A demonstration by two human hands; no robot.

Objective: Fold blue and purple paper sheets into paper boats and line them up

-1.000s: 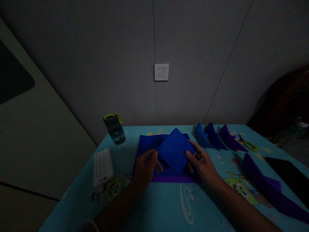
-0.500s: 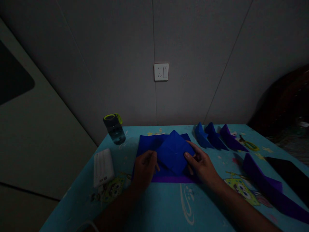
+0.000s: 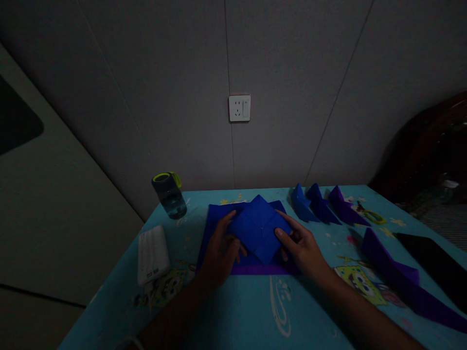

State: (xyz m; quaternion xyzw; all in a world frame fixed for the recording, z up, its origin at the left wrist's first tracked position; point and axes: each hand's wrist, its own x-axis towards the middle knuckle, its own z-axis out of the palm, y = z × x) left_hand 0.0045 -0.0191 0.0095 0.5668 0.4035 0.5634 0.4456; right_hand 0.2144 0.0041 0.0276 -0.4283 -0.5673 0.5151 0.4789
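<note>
A folded blue paper square (image 3: 257, 227) lies turned like a diamond on a stack of blue and purple paper sheets (image 3: 219, 216). My left hand (image 3: 220, 250) rests at its left corner, fingers stretched out and pressing on the paper. My right hand (image 3: 302, 248) holds the right corner, thumb on top and fingers curled round the edge. Both hands lie on the turquoise cartoon-print table (image 3: 255, 306).
A water bottle with a green lid (image 3: 168, 194) and a white power bank (image 3: 152, 253) sit at the left. Folded blue and purple paper boats (image 3: 321, 208) stand at the back right, with scissors (image 3: 372, 214), long purple folded paper (image 3: 397, 282) and a black slab (image 3: 434, 262) further right.
My left hand's fingers have stretched forward onto the left corner of the folded square. The view has shifted slightly; the paper stays in place.
</note>
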